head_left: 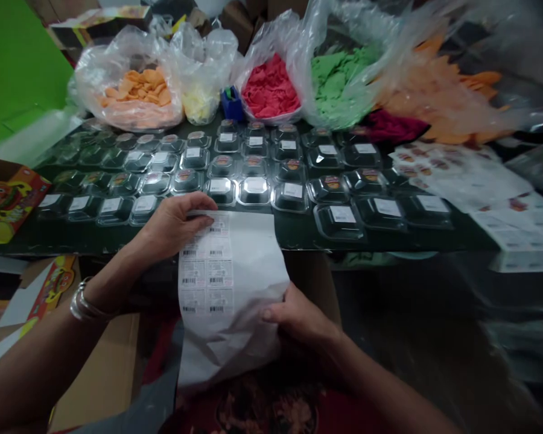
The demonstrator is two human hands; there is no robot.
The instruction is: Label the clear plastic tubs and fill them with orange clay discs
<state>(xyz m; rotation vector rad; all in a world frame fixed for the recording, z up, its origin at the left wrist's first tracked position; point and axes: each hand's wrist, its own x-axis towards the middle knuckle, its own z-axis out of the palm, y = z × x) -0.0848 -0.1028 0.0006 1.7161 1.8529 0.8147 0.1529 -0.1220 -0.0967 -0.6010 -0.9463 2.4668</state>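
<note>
Between my hands, in front of the table edge, hangs a white label sheet (256, 259). Barcode labels remain on its left part, and the rest is bare backing. My left hand (178, 223) pinches the sheet's upper left corner, thumb over the front. Lower down, my right hand (298, 316) grips its right edge, with the thumb on top. Just beyond the sheet stand rows of clear plastic boxes (253, 191). Many front ones carry white barcode labels, while others bear round coloured stickers.
Behind the boxes are clear bags of orange pieces (140, 87), red pieces (271, 87) and green pieces (341, 75). More sticker sheets (520, 232) lie at the right. Printed cartons (11, 196) stand at the left, some below the black table's edge (298, 242).
</note>
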